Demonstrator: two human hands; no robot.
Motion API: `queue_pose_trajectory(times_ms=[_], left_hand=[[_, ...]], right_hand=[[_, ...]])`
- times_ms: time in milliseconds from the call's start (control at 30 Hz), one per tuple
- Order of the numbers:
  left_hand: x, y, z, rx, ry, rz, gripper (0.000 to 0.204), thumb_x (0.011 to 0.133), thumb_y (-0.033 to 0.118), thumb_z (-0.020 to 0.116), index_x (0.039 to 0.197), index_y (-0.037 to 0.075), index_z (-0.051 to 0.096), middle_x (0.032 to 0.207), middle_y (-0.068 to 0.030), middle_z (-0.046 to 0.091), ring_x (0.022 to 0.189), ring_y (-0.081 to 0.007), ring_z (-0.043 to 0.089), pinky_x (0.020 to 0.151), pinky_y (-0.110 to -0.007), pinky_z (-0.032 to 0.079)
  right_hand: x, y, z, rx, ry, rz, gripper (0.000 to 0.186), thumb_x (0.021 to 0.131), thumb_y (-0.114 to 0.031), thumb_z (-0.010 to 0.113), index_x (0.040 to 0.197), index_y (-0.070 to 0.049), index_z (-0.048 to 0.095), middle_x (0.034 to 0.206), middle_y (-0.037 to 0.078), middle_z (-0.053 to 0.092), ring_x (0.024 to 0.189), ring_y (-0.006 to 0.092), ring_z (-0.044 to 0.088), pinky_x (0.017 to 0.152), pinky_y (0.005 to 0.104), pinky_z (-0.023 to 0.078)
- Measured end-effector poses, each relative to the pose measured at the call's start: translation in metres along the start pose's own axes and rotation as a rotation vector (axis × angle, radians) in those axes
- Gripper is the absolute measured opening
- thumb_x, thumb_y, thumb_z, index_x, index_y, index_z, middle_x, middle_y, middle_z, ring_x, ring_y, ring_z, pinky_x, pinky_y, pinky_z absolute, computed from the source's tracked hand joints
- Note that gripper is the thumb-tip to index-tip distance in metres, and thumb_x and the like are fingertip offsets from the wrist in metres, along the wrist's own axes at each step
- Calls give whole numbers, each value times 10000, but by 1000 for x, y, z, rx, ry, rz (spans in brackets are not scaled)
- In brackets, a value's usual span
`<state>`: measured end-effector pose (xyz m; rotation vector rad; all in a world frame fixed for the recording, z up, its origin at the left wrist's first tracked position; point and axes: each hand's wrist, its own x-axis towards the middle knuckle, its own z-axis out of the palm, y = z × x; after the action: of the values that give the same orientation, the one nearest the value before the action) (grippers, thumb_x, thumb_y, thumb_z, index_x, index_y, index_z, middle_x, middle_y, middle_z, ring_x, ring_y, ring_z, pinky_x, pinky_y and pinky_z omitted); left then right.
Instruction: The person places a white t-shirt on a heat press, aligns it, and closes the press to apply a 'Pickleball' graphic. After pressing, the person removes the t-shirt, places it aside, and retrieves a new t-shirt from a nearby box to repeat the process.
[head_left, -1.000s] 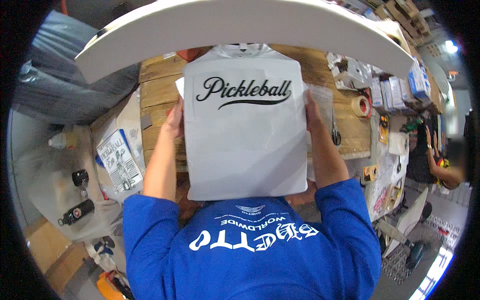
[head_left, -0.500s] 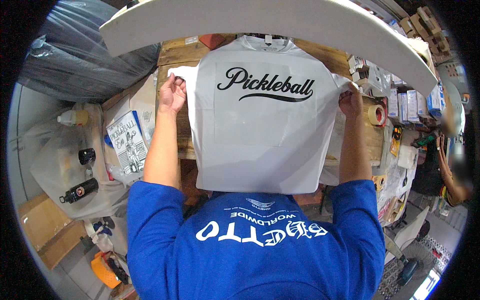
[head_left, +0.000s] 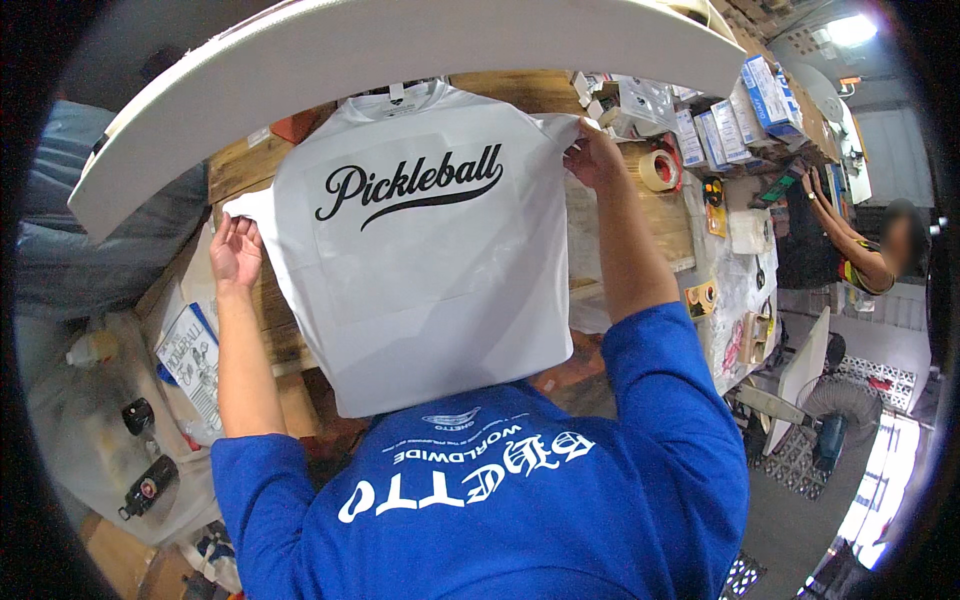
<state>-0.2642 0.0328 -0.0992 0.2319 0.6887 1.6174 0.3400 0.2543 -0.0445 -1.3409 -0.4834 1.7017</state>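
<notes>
A white T-shirt [head_left: 420, 270] with black script lettering lies spread flat in front of me, a faint square sheet over its lettering, its hem at my body. My left hand [head_left: 236, 250] grips the end of the shirt's left-side sleeve with bent fingertips, palm turned up. On the other side, my right hand [head_left: 595, 152] has its fingers closed on the right-side sleeve, pulled out level with the collar. A pale curved platen [head_left: 420, 45] arches just above the collar.
Wooden table [head_left: 235, 170], tape roll [head_left: 659, 164], small boxes [head_left: 755, 105] on the right, printed sheet [head_left: 190, 360] and black bottle [head_left: 147, 487] on the left, fan [head_left: 840, 420] at lower right. Another person [head_left: 860, 255] works at far right, arms reaching forward.
My hands have shifted from the shirt's sides up to its sleeves and spread them outward. The shirt's collar and shoulders now show flatter and wider. The whole view has turned slightly.
</notes>
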Motion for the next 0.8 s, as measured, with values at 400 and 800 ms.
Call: queue_pose_trajectory(times_ms=[400,800], left_hand=[[2,0,29,-23,136,12,188,963,290,656,858,136,635,725,-11,599,737,-201,582,717,-363,489],[-94,-30,23,1381,357,-204,318,981,250,664,1173,-2,699,887,-40,696,763,-112,611,693,-289,517]], right_hand=[[32,-2,-7,24,-60,-17,312,967,-248,607,1227,-79,570,1171,98,616,1046,274,616,926,438,529],[-18,60,-106,-927,-126,-20,365,964,-336,664,1211,-68,667,1045,46,699,882,188,647,766,345,514]])
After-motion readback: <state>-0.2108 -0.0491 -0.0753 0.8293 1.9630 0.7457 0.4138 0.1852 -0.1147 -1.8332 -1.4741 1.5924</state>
